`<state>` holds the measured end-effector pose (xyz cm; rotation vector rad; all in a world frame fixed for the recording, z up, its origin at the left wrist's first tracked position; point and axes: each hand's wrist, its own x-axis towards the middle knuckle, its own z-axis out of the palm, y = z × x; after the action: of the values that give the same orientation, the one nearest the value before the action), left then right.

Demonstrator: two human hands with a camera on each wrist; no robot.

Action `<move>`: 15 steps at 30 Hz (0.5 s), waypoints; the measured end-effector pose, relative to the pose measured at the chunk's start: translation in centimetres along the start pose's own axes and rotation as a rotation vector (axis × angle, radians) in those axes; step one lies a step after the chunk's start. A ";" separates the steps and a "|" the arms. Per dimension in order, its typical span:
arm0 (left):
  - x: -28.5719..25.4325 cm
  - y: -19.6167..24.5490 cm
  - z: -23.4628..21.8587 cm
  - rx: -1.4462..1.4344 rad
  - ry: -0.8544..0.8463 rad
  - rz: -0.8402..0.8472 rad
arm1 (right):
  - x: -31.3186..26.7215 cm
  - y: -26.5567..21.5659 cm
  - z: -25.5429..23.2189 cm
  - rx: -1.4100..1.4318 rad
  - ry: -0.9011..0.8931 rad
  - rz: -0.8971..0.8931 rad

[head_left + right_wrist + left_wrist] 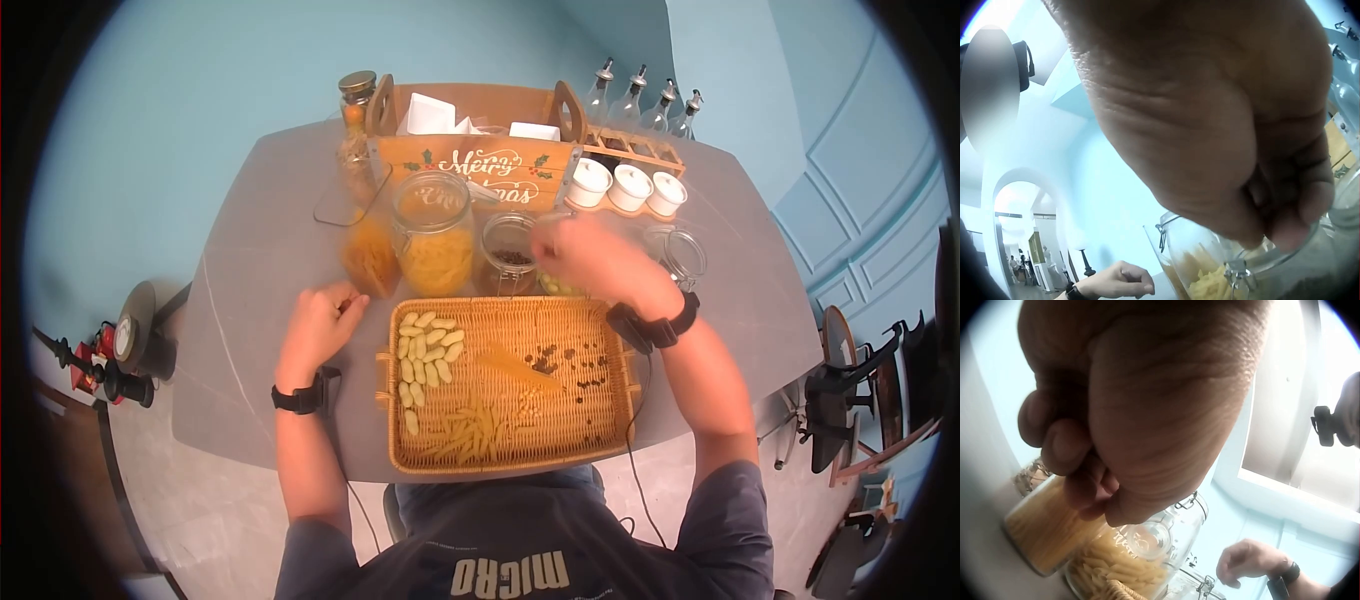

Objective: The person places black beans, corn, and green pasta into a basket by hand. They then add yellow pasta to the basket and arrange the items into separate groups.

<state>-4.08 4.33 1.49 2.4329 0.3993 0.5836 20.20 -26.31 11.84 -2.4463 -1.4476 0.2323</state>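
My left hand (325, 322) rests beside the basket's left edge, fingers loosely curled, holding nothing visible. Blurred, my right hand (580, 255) hovers at the mouth of a glass jar (510, 258) of small dark pieces. In the right wrist view its fingertips (1291, 231) meet by a jar rim; whatever lies between them is hidden. In front of me a wicker basket (400, 455) holds peanuts (425, 345), penne (470, 432), a bundle of thin sticks like spaghetti (525, 368), scattered dark pieces (590, 383) and small pale ones (530, 405).
Behind the basket stand a penne jar (435, 255) and a spaghetti jar (370, 260). Further back are a wooden crate (470, 165), a tall lidded jar (355, 130), white lidded pots (630, 185) and glass bottles (625, 105) in a rack. Cables trail from both wrists.
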 end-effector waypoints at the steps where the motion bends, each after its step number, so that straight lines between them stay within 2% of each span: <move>1: 0.0 0.0 0.0 0.002 0.005 0.016 | -0.7 0.3 0.7 -0.073 -0.085 -0.016; 3: 0.0 0.0 0.0 0.006 0.012 0.041 | -2.1 1.5 2.9 -0.221 -0.252 -0.051; 6: 0.0 -0.2 0.2 0.008 0.011 0.053 | -4.2 2.5 5.5 -0.246 -0.372 -0.053; 9: -0.1 -0.1 0.4 0.006 0.006 0.054 | -5.7 3.8 8.4 -0.272 -0.358 -0.064; 15: 0.1 0.0 0.4 0.018 -0.004 0.078 | -6.9 4.1 9.9 -0.187 -0.342 -0.085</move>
<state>-3.81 4.18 1.20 2.4756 0.3106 0.6113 17.46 -32.58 1.07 -2.5779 -1.7816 0.5416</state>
